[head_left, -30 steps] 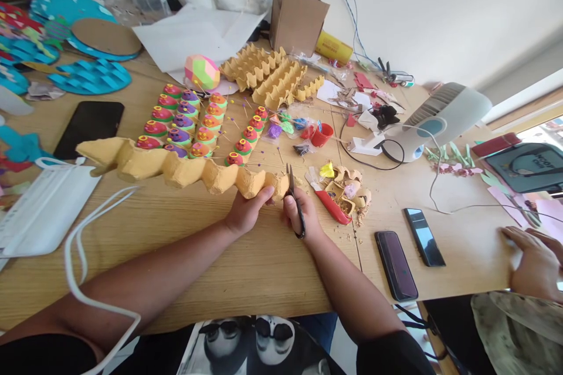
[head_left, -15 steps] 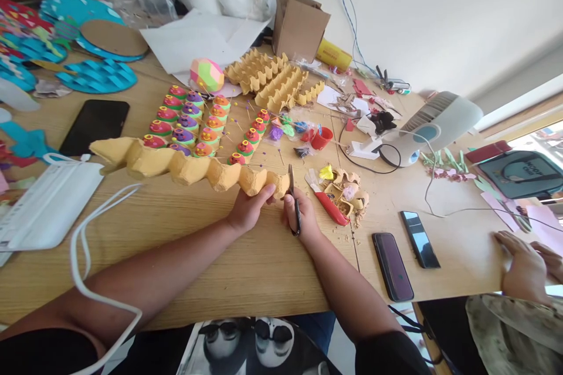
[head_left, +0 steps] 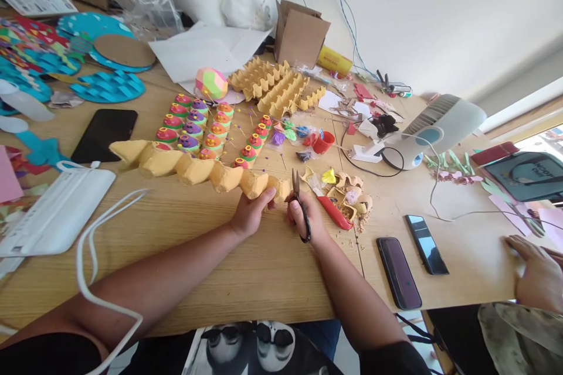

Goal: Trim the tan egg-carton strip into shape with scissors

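Observation:
A long yellow egg carton strip (head_left: 193, 169) is held above the table by my left hand (head_left: 251, 211), its thumb and fingers closed around the strip near the right end. My right hand (head_left: 310, 214) grips black-handled scissors (head_left: 296, 184), blades pointing up beside the strip's right end and slightly parted. Behind the strip stand rows of painted carton cups: red ones (head_left: 173, 121), purple ones (head_left: 192, 128), orange ones (head_left: 219, 129) and another red row (head_left: 254, 143). Carton scraps (head_left: 347, 193) lie to the right of the scissors.
Uncut egg cartons (head_left: 284, 94) lie behind the painted rows. Two phones (head_left: 399, 273) and a white fan (head_left: 444, 123) are on the right, with another person's hand (head_left: 536, 269) at the table edge. A white power bank-like device (head_left: 65, 211) and its cable lie left.
The scissors have shifted slightly right, away from the strip's end, and their blades have parted. The view has moved a little; my left hand keeps its hold on the strip.

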A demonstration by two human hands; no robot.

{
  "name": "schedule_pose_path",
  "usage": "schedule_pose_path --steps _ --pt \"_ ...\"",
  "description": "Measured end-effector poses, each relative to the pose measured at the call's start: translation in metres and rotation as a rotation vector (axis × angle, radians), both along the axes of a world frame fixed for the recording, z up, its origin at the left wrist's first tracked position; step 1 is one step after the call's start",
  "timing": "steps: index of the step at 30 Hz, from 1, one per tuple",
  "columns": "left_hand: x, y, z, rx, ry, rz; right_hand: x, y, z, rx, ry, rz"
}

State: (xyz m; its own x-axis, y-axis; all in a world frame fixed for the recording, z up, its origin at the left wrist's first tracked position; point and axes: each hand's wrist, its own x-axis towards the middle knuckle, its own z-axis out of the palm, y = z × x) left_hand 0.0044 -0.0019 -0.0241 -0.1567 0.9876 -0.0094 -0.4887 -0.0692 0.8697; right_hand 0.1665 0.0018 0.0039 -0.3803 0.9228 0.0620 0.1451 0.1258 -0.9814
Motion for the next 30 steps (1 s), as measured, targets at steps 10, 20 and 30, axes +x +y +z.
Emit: schedule_pose_path --steps 10,20,30 --pt "0.002 0.000 0.014 0.009 -0.122 0.047 0.005 0.003 0.006 0.147 -0.131 0.049" --pt "0.001 -0.002 0.011 0.063 -0.115 0.086 0.005 0.001 0.008 0.128 -0.196 0.075" --pt "-0.002 -0.005 -0.002 0.056 0.033 0.041 0.001 -0.003 0.007 0.131 -0.190 0.053"
